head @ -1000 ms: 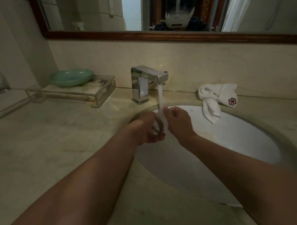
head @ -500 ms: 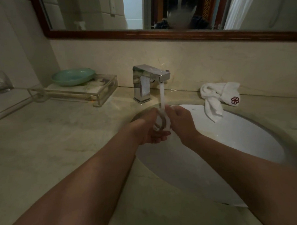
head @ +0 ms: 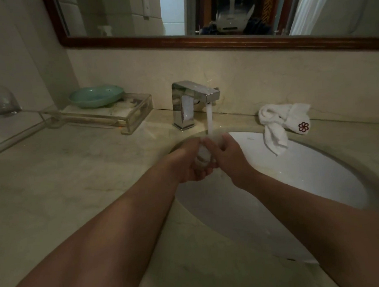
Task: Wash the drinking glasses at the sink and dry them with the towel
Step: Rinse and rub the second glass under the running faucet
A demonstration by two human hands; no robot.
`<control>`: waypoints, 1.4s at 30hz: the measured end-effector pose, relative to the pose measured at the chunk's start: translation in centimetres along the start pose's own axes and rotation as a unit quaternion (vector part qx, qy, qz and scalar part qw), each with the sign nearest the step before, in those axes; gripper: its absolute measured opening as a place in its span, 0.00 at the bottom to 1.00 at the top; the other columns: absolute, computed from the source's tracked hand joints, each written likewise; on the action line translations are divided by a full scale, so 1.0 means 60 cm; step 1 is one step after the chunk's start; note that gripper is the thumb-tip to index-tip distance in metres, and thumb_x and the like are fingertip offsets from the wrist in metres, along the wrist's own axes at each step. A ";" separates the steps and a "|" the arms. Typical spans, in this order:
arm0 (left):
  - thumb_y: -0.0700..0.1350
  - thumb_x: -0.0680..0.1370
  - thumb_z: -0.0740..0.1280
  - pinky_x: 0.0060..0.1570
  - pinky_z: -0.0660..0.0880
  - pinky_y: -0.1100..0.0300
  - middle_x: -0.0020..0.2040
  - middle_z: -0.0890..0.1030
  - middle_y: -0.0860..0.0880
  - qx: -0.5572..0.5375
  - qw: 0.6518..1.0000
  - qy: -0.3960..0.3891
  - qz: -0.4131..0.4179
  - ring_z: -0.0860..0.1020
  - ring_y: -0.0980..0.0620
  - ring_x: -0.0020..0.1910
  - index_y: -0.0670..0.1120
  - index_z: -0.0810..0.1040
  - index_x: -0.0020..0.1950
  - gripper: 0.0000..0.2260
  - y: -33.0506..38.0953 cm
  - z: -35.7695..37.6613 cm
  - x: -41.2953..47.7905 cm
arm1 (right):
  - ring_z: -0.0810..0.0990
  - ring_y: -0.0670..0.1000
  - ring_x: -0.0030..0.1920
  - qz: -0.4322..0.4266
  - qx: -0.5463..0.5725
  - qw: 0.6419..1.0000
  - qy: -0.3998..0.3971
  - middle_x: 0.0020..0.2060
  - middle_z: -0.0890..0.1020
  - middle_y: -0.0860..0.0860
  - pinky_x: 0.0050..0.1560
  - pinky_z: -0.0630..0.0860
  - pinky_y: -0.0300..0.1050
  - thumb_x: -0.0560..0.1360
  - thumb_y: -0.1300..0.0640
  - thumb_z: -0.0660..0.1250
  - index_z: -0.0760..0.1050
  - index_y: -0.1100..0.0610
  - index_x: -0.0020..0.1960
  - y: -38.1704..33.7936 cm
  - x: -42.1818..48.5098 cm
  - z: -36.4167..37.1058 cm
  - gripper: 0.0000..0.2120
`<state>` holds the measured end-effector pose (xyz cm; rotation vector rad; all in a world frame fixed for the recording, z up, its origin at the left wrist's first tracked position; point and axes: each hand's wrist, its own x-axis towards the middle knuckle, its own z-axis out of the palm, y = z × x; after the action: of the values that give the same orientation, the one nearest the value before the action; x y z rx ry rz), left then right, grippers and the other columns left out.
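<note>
A clear drinking glass [head: 204, 154] is held over the white sink basin [head: 305, 181], under the water running from the chrome faucet [head: 189, 104]. My left hand [head: 188, 163] grips the glass from the left and below. My right hand [head: 227, 155] holds it from the right, fingers curled at the rim. The glass is blurred and mostly hidden between the hands. A white towel [head: 281, 124] with a red flower mark lies on the counter behind the basin's right rim, one end hanging over the edge.
A teal dish [head: 95, 96] sits on a clear tray [head: 126, 115] left of the faucet. Another glass object [head: 2, 103] stands at the far left on a glass shelf. The marble counter [head: 66, 181] stretches left of the basin; a mirror hangs above.
The glass and both hands have shifted slightly under the stream, the glass turning between the fingers. Water keeps running. The view moved a little.
</note>
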<state>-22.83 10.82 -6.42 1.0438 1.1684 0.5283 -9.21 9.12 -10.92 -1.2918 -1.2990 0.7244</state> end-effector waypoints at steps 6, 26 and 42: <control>0.62 0.82 0.61 0.27 0.76 0.62 0.46 0.82 0.41 0.079 0.996 0.042 0.021 0.81 0.48 0.33 0.41 0.79 0.62 0.25 -0.007 0.015 -0.005 | 0.74 0.50 0.29 0.043 -0.041 0.993 0.103 0.30 0.76 0.53 0.28 0.70 0.42 0.83 0.49 0.60 0.76 0.57 0.36 -0.006 0.013 -0.015 0.21; 0.60 0.85 0.57 0.29 0.72 0.63 0.39 0.82 0.41 0.113 0.986 0.110 0.047 0.79 0.48 0.31 0.45 0.78 0.54 0.20 -0.004 0.021 -0.006 | 0.78 0.52 0.28 0.098 -0.036 0.988 0.112 0.32 0.80 0.57 0.27 0.73 0.43 0.85 0.47 0.54 0.78 0.60 0.42 -0.009 0.005 -0.009 0.23; 0.63 0.83 0.60 0.27 0.70 0.64 0.41 0.82 0.43 0.108 0.989 0.093 0.035 0.77 0.49 0.32 0.44 0.81 0.57 0.23 -0.008 0.016 0.009 | 0.76 0.49 0.25 0.058 -0.043 0.992 0.105 0.27 0.77 0.53 0.30 0.74 0.45 0.84 0.47 0.57 0.75 0.56 0.36 -0.012 0.003 -0.013 0.23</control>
<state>-21.86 10.69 -7.11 1.2446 1.3804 0.5734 -8.61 8.94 -10.06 -1.4815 -1.1025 0.5996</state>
